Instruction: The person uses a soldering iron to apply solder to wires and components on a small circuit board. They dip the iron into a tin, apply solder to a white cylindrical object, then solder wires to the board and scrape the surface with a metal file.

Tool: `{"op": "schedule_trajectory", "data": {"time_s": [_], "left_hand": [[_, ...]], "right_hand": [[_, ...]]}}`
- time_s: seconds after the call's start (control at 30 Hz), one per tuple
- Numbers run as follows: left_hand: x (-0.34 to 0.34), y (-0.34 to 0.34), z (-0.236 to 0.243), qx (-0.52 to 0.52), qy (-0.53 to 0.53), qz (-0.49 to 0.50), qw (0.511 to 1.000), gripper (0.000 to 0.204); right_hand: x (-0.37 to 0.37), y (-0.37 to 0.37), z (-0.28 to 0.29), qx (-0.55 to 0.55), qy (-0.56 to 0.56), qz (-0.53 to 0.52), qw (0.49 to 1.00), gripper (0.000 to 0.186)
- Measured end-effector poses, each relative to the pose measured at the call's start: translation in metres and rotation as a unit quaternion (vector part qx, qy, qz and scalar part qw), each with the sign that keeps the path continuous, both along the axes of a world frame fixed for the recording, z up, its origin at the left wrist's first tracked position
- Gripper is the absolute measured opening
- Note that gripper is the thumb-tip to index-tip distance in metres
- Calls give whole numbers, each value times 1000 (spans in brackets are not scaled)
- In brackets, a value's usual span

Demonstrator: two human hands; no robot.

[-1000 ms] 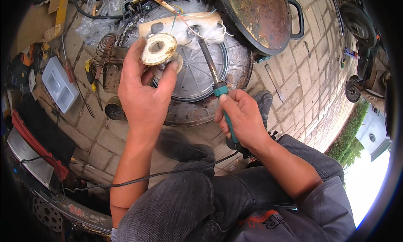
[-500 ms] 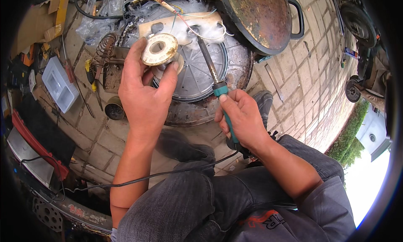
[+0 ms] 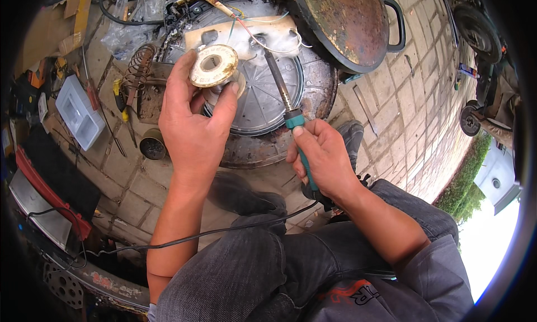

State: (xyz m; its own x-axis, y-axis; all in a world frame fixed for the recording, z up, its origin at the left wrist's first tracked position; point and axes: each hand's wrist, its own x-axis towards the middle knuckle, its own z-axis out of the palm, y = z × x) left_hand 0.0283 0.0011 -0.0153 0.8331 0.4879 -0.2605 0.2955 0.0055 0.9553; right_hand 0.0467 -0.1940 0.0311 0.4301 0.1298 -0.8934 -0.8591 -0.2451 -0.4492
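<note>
My left hand [image 3: 193, 137] grips a spool of solder [image 3: 212, 66] with a stained cream flange, over a round ribbed metal part [image 3: 257, 107]. My right hand [image 3: 316, 154] is closed round the green handle of a soldering iron [image 3: 279, 84], whose dark tip reaches up to a scorched white insulation pad [image 3: 201, 38]. Thin coloured wires [image 3: 240, 22] run from a cream sleeved lead [image 3: 212, 4] over the pad; whether the tip touches one, I cannot tell. The iron's black cord [image 3: 246, 225] crosses my legs.
A rusty lidded pan [image 3: 341, 20] rests at the back. At left lie cardboard [image 3: 45, 37], plastic bags, a coil spring [image 3: 140, 62], pliers, a pale plastic tray [image 3: 78, 109], a small can [image 3: 152, 147] and a red-black case. Wheels and machinery [image 3: 478, 31] stand right on paving [image 3: 403, 126].
</note>
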Motion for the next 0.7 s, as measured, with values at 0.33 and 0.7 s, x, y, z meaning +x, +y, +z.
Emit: {"op": "schedule_trajectory", "data": {"time_s": [0.33,0.7], "left_hand": [[0,0,-2,5,2,-2,1000,63],[0,0,-2,3,-1,-1,1000,63]], "right_hand": [[-1,-1,-1,-2,0,0,1000,27],[-1,0,0,3,-2,-3,1000,26]]}}
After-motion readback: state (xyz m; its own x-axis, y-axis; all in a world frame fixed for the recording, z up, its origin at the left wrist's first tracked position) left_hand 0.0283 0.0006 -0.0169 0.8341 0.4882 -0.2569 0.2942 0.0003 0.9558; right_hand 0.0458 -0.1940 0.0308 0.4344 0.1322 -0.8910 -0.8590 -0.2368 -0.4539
